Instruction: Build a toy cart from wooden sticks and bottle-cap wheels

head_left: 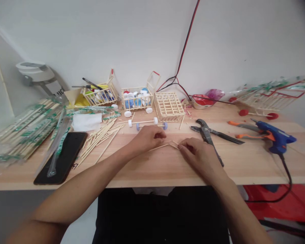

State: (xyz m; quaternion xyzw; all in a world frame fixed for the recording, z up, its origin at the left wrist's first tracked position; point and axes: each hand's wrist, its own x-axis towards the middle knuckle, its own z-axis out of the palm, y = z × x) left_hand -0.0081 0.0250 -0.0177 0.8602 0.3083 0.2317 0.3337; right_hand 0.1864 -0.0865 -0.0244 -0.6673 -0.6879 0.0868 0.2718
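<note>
In the head view, my right hand (199, 152) lies low over the wooden table, thumb and fingertips pinched on the end of a thin wooden stick (174, 143). Just left of it, another thin stick (160, 146) meets the first at a shallow angle and runs towards my left hand (150, 137). The fingers of my left hand are curled closed above that stick, and what lies between them is hidden. Right behind my left hand are two axle sticks, one with white wheels (156, 120), one with bluish wheels (165, 126).
Loose sticks (101, 139), a phone (62, 157) and bagged sticks (33, 128) lie left. Behind stand small stick carts (137, 101) and a stick cage (169, 105). Black-handled cutters (208, 132), orange-handled pliers (246, 130) and a blue glue gun (277, 137) lie right.
</note>
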